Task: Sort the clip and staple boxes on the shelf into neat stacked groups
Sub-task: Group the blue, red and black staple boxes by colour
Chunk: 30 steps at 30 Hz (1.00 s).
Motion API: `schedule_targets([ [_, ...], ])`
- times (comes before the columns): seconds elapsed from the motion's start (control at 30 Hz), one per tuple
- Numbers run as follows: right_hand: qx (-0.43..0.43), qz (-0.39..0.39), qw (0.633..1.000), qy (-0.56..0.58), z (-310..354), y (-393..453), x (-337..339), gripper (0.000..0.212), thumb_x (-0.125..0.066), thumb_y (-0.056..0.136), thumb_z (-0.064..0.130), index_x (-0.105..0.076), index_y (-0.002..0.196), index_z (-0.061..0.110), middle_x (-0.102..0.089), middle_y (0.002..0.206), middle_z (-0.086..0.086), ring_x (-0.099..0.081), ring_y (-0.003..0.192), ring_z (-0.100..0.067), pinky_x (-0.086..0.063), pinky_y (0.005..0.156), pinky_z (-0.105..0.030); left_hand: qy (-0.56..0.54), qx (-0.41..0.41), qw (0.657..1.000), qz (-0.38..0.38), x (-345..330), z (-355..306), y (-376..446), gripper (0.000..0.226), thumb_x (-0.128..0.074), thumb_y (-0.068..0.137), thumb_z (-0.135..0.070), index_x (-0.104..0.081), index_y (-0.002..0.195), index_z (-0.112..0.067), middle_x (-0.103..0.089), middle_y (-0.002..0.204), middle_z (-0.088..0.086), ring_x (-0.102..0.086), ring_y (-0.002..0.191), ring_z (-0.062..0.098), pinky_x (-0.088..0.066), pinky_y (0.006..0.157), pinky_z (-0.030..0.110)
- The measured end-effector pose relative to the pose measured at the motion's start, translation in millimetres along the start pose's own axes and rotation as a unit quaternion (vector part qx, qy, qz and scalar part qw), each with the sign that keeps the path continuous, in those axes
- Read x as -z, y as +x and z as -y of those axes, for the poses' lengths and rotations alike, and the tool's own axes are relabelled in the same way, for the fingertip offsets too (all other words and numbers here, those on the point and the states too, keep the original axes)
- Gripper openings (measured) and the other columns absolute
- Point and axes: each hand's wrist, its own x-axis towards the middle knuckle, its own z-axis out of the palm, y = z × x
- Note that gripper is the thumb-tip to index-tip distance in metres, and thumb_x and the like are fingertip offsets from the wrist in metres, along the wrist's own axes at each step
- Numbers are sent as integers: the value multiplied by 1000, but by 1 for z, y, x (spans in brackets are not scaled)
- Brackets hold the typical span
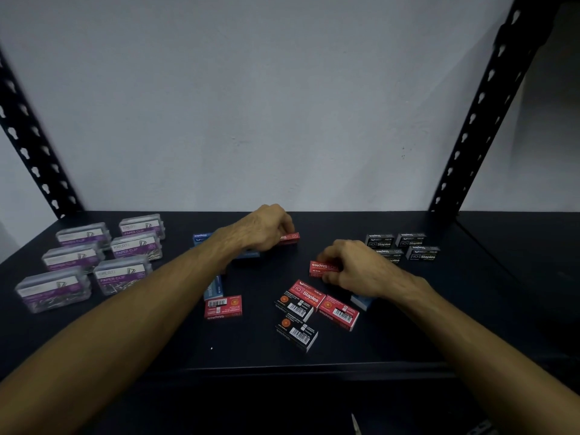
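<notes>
My left hand [266, 229] grips a red staple box [290, 238] near the back middle of the dark shelf [238, 353]. My right hand [356, 266] holds another red staple box [323, 267] a little nearer and to the right. More red boxes lie in front: one [223, 307] at left, one [307, 293] in the middle, one [339, 312] at right. Two black staple boxes [296, 335] lie beside them. Blue staple boxes [201, 238] sit partly hidden under my left arm. Several clear paper clip boxes [124, 274] stand grouped at far left.
Several black staple boxes [401, 246] are grouped at the back right. Black perforated uprights [480, 114] rise at both rear corners against a pale wall. A blue box [361, 301] peeks from under my right wrist.
</notes>
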Motion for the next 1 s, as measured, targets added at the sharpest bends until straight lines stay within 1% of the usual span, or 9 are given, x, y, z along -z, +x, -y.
schedule_targets([
  [0.2, -14, -13, 1000, -7, -1, -2, -1, 53, -67, 89, 37, -54, 136, 17, -58, 129, 0, -57, 114, -15, -48, 92, -28, 23, 2, 1000, -13, -7, 2, 8, 39, -48, 95, 4, -64, 126, -14, -60, 134, 6, -57, 121, 20, -49, 101, 34],
  [0.33, -13, -9, 1000, -21, -1, -3, 0, 45, -62, 92, 40, -59, 131, 16, -58, 122, 0, -57, 108, -15, -46, 83, -26, 14, -5, 1000, -15, -6, 3, 7, 37, -49, 95, 1, -63, 127, -12, -61, 133, 7, -58, 120, 20, -48, 100, 29],
  [0.43, -14, -4, 1000, -27, -1, -1, -1, 41, -60, 93, 38, -61, 129, 17, -57, 121, 0, -57, 108, -15, -46, 83, -26, 7, -9, 1000, -8, -6, 4, 6, 33, -55, 96, -6, -63, 128, -12, -63, 130, 6, -60, 116, 18, -47, 92, 24],
  [0.5, -11, -3, 999, -32, -1, 0, 0, 39, -61, 93, 38, -61, 126, 17, -56, 119, 0, -56, 108, -16, -45, 84, -26, 5, -10, 1000, -4, -6, 5, 6, 32, -59, 95, -10, -63, 126, -13, -64, 128, 5, -61, 114, 18, -47, 92, 24],
  [0.6, -5, -9, 1000, -27, 0, -1, 1, 36, -64, 91, 40, -63, 119, 18, -56, 112, 3, -55, 100, -13, -44, 80, -25, 8, -13, 1000, 1, -7, 5, 3, 31, -59, 95, -9, -64, 125, -14, -65, 126, 5, -62, 112, 17, -49, 93, 26],
  [0.73, 5, -28, 1000, -4, 2, -5, 1, 23, -71, 85, 36, -56, 97, 24, -59, 96, 9, -56, 84, -8, -46, 69, -24, 21, -26, 999, 10, -7, 3, -3, 31, -58, 95, -11, -64, 125, -15, -64, 126, 4, -61, 113, 16, -48, 94, 26],
  [0.8, 3, -26, 1000, 9, 3, -7, 0, 26, -73, 84, 35, -52, 97, 26, -62, 91, 9, -59, 79, -7, -51, 67, -26, 24, -28, 999, 12, -8, 2, -6, 30, -57, 96, -12, -63, 126, -14, -63, 127, 3, -60, 114, 17, -48, 96, 27],
  [0.87, -6, -18, 1000, 11, 5, -9, 0, 28, -73, 84, 34, -52, 101, 25, -64, 92, 8, -61, 79, -7, -54, 69, -28, 25, -29, 999, 11, -8, 1, -7, 30, -56, 97, -13, -63, 126, -14, -63, 128, 3, -59, 114, 17, -48, 97, 28],
  [1.0, -18, -2, 1000, -8, 5, -11, 4, 20, -73, 86, 33, -61, 95, 20, -66, 91, 8, -62, 77, -6, -51, 66, -23, 29, -29, 999, 11, -9, 0, -9, 31, -55, 97, -13, -62, 127, -14, -62, 130, 4, -58, 117, 18, -46, 98, 29],
])
